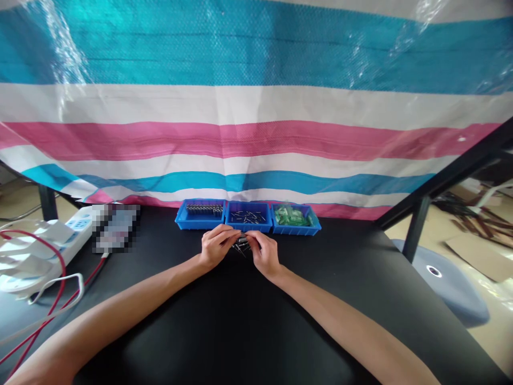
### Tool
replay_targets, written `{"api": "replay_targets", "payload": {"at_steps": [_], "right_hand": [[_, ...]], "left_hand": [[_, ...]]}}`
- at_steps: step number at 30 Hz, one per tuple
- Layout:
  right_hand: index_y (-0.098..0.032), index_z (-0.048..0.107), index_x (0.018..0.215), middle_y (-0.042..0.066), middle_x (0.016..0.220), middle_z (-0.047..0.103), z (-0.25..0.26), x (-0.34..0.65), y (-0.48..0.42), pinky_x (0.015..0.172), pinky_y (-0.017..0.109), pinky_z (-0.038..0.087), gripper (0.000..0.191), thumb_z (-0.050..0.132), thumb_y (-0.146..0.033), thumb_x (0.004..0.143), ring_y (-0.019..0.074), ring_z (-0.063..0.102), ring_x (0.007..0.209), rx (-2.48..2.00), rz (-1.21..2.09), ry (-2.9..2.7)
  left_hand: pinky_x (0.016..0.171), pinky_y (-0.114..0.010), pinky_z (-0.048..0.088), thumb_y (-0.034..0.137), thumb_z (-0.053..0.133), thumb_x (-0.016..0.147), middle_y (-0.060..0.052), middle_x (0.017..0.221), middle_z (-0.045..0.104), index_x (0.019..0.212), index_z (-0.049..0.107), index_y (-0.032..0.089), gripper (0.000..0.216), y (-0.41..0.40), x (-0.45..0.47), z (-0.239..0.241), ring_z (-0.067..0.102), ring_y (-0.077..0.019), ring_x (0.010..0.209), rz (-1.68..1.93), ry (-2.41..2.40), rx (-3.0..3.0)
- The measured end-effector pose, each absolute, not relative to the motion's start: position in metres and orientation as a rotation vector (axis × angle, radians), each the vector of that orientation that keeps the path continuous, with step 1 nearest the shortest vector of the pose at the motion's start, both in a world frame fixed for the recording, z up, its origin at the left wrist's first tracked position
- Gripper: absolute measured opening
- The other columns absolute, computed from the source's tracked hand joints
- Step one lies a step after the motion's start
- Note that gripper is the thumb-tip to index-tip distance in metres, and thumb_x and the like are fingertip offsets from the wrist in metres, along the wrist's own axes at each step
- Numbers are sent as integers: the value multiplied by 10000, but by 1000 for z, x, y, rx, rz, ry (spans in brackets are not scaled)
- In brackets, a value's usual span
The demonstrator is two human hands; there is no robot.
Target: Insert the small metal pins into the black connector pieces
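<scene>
The middle blue bin (pixel 249 228) holds loose, slim metal pins (pixel 250 217); its near edge is partly covered by the fingers. Just in front of it, the left hand (pixel 217 247) and right hand (pixel 264 252) nearly meet, each with thumb and fingers pinched together on a small grey piece (pixel 242 236). The fingertips hide most of that piece, so its shape and how far each grip reaches around it cannot be made out. Below it, in front of the middle blue bin, shiny pins (pixel 241 246) lie in a jumble, partly screened by the hands.

Left of the middle blue bin, the left bin (pixel 196 225) holds metal cylinders (pixel 205 208) in tidy rows; right of it, the right bin (pixel 296 230) holds crumpled green packets (pixel 292 216), contents unclear. All three are ribbed plastic.

Behind the middle blue bin hangs a glossy woven sheet (pixel 256 101) striped blue, white and pink. The smooth black surface (pixel 224 326) spreads under it. Far to its left are a white power strip (pixel 82 227), cut off by cables and plugs, and a pixelated flat device (pixel 116 227). Far to its right, beyond a dark metal frame (pixel 444 174), stands a grey stool (pixel 451 289), partly hidden.
</scene>
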State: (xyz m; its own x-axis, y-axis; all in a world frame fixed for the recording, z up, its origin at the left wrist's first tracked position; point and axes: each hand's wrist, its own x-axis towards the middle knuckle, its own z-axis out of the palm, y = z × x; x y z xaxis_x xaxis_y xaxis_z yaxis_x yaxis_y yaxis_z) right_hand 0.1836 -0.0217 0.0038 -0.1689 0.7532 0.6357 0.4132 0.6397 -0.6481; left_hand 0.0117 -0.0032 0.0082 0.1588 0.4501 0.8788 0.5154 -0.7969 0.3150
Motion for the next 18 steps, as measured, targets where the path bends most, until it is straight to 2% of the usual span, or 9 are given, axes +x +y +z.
{"api": "replay_targets", "payload": {"at_steps": [10, 18], "right_hand": [[-201, 623, 961, 49, 843, 702, 5, 183, -22, 703, 268, 519, 177, 452, -244, 951, 179, 673, 747, -970, 416, -1766], [-195, 622, 948, 56, 863, 691, 10, 183, -22, 738, 282, 529, 161, 469, -243, 936, 181, 666, 787, -927, 433, -1763]], "left_hand": [[642, -209, 523, 184, 661, 826, -26, 792, 684, 882, 711, 188, 75, -3, 13, 9, 643, -113, 687, -1751, -1048, -2308], [658, -221, 537, 224, 647, 843, -30, 796, 683, 879, 712, 188, 82, -2, 13, 8, 645, -118, 696, -1768, -1057, -2324]]}}
